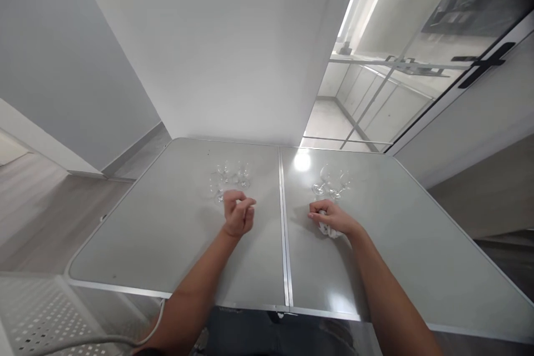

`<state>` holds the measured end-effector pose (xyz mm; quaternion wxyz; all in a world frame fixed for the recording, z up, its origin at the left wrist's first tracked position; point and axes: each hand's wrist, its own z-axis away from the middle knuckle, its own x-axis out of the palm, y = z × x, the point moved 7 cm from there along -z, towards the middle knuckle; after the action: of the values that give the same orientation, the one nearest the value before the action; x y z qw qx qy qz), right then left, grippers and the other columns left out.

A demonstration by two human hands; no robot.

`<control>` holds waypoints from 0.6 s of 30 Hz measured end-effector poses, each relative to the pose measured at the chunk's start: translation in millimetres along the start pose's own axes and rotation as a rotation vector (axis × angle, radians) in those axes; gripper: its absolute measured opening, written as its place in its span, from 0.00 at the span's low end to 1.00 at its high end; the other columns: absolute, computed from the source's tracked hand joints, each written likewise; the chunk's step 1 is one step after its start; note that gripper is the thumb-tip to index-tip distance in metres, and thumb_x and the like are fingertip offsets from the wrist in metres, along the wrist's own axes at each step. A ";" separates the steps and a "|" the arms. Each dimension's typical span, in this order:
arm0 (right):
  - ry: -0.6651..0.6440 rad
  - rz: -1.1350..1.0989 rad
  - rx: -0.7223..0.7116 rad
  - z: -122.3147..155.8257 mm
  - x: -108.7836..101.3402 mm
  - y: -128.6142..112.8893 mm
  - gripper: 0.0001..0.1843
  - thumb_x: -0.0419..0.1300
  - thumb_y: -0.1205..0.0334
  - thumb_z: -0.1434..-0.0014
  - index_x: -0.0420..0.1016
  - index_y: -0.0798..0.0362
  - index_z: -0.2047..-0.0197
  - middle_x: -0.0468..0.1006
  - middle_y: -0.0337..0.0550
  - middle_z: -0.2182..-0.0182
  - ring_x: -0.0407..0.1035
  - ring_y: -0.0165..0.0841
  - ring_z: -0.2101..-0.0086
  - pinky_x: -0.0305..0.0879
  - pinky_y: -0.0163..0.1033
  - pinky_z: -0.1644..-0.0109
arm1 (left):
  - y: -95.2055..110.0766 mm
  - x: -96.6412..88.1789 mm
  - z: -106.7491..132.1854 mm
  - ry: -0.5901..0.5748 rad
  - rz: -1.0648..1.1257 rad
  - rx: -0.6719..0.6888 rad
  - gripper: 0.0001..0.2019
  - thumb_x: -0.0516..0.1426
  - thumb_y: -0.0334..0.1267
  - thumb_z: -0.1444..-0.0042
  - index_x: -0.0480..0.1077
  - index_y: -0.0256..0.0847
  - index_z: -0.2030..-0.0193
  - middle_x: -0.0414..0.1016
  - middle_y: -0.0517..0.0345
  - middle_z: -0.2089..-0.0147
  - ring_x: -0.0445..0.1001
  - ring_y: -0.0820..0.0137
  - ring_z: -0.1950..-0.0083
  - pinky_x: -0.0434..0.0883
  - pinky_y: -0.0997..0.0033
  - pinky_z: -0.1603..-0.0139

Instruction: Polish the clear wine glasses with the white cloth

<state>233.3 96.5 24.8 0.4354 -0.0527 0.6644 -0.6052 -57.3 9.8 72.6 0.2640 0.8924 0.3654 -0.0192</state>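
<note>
My left hand [238,214] hovers over the left half of the grey folding table [167,233], fingers curled loosely with nothing in them, just in front of three clear stemmed glasses [228,178]. On the right half, my right hand [331,217] rests on the table, closed on a crumpled white cloth [327,229]. Just behind that hand stands a second cluster of clear stemmed glasses [332,182].
A metal seam [284,233] splits the tabletop down the middle. White walls rise behind the table and a glass partition [396,67] stands at the back right. A white perforated surface [37,311] and a white cable [104,339] sit at the lower left.
</note>
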 end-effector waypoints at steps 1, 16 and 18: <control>-0.014 -0.026 -0.025 -2.3 5.2 -4.0 0.24 0.58 0.43 0.41 0.67 0.52 0.79 0.67 0.36 0.80 0.61 0.30 0.75 0.60 0.35 0.66 | -6.2 -12.1 -6.0 0.095 -0.065 -0.017 0.17 0.52 0.56 0.38 0.70 0.44 0.62 0.62 0.50 0.63 0.66 0.59 0.59 0.66 0.52 0.52; 0.371 -0.584 -0.157 -2.7 -16.6 2.3 0.26 0.57 0.61 0.61 0.66 0.49 0.54 0.72 0.49 0.54 0.69 0.41 0.60 0.67 0.40 0.63 | -65.8 -33.2 -15.6 0.382 -0.240 -0.700 0.40 0.71 0.41 0.56 0.55 0.42 0.41 0.59 0.46 0.43 0.69 0.62 0.46 0.67 0.54 0.41; 0.391 -0.619 -0.111 -4.4 -16.2 3.5 0.26 0.57 0.62 0.59 0.69 0.51 0.53 0.74 0.50 0.55 0.71 0.43 0.58 0.67 0.41 0.61 | -73.3 -31.8 -13.3 0.364 -0.180 -0.753 0.36 0.70 0.39 0.55 0.56 0.42 0.43 0.60 0.50 0.47 0.71 0.68 0.53 0.72 0.60 0.49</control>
<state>242.1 110.4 29.7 0.0933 -0.1581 0.7195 -0.6698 -131.3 39.2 57.8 0.5002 0.6870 0.4638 0.2503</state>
